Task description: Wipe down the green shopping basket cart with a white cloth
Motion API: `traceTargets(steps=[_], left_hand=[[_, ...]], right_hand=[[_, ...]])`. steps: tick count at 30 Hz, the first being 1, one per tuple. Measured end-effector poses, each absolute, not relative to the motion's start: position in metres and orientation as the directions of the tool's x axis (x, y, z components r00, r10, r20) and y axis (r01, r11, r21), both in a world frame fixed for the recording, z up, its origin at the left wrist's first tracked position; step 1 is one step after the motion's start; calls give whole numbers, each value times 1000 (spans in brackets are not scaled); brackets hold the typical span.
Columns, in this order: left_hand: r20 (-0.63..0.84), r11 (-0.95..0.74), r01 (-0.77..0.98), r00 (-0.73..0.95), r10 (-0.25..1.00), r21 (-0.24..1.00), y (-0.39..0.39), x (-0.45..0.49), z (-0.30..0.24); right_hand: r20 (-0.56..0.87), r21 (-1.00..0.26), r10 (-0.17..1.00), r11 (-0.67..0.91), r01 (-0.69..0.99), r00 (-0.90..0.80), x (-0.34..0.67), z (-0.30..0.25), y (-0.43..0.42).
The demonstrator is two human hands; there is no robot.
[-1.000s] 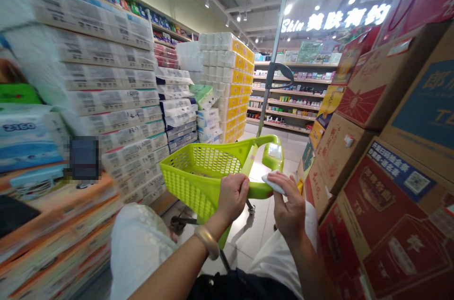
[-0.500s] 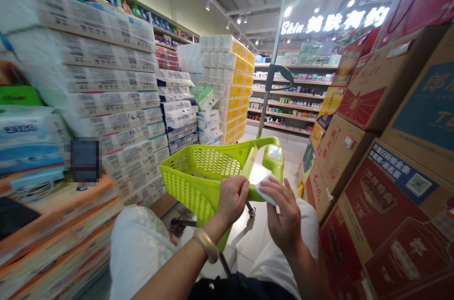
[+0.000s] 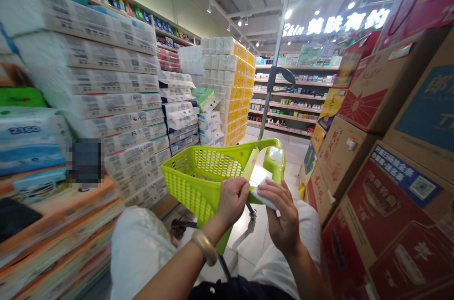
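A lime-green plastic shopping cart (image 3: pixel 202 186) with a perforated basket stands right in front of me. My left hand (image 3: pixel 232 198), with a gold bangle at the wrist, is closed around the near end of the basket rim beside the handle. My right hand (image 3: pixel 283 215) presses a folded white cloth or tissue (image 3: pixel 264 193) against the green handle frame, its fingers lying over the white piece. I cannot tell whether it is cloth or paper. A grey pole (image 3: pixel 280 30) with a dark hook-shaped grip (image 3: pixel 282 79) rises from behind the cart.
Tall stacks of wrapped paper packs (image 3: pixel 117 80) line the left side. Cardboard cartons (image 3: pixel 365 82) are piled close on the right. Shelves of small goods (image 3: pixel 294 97) stand at the back. White floor tiles (image 3: pixel 244 236) show under the cart.
My right hand and the white piece have slid slightly left and down along the handle frame. My left hand keeps its hold. The view has shifted a little.
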State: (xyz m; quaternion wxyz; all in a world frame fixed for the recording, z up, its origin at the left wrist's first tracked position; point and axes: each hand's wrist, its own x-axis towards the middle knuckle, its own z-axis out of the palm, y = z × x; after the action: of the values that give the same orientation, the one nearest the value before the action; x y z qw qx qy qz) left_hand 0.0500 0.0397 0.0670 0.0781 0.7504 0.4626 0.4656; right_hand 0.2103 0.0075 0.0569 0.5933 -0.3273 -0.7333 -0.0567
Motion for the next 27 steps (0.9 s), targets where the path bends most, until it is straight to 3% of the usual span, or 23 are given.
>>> traceTargets(steps=[5,11,17,23,27], left_hand=[[619,-553,616,131,775,562,40,49,68],[607,-536,636,130,784,556,40,49,68],[616,-538,631,117,779,559,41,47,68],[615,-530,631,103,781,567,40,43,69],[610,-526,623,98,786,578,41,41,70]], right_hand=[[877,-457,464,726,514,124,217,57,14],[897,-287,425,771,568,-124,209,59,2],[883,-432,461,726,535,89,217,58,11],[901,-308,422,785,538,-100,213,59,6],[884,-414,465,744,525,39,218,59,13]])
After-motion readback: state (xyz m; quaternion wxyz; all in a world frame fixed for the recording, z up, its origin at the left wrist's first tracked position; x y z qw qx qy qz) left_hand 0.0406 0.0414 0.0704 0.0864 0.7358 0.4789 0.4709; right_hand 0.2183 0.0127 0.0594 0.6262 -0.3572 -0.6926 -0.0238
